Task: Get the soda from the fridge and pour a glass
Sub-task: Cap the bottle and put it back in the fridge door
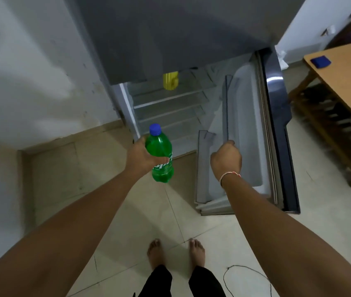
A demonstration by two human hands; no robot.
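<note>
Tiled floor [149, 211], open fridge door [245, 136] beside soda bottle [161, 154]

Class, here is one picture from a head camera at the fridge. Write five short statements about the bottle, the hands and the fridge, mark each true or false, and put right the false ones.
1. The left hand holds a green bottle. True.
2. The bottle's cap is off. False: a blue cap is on it.
3. The fridge door is shut. False: it stands open.
4. The right hand is at the door's inner shelf rail. True.
5. A red jug stands on a fridge shelf. False: the thing there is yellow.
</note>
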